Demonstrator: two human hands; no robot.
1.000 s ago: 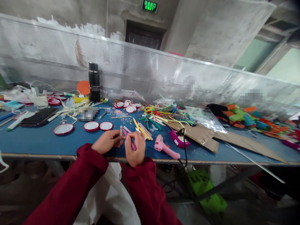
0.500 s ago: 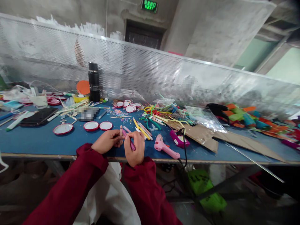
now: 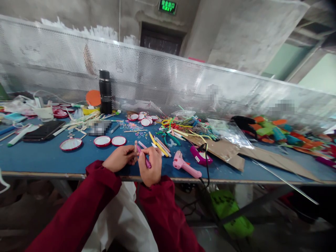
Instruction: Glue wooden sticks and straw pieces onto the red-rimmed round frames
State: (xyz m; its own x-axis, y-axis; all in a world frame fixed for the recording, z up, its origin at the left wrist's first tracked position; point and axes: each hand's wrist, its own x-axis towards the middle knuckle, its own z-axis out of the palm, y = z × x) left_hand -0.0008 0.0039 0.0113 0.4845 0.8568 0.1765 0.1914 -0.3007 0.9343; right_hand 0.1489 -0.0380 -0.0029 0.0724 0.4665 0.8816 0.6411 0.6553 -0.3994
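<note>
Marker [image 3: 148, 163] of purple colour is gripped in the person's right hand [image 3: 151, 168], near the front edge of the blue table [image 3: 86, 162]. The left hand [image 3: 118, 159] pinches a small wooden stick [image 3: 135, 147] upright; whether the marker touches it, I cannot tell. Rightward lies a pink glue gun [image 3: 186, 167].

1 purple pen [image 3: 148, 163] slants just beside 1 small, upright tan stick [image 3: 135, 146].

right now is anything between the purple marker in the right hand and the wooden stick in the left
Nothing visible: the purple marker in the right hand sits close beside the wooden stick in the left hand; contact is unclear.
</note>
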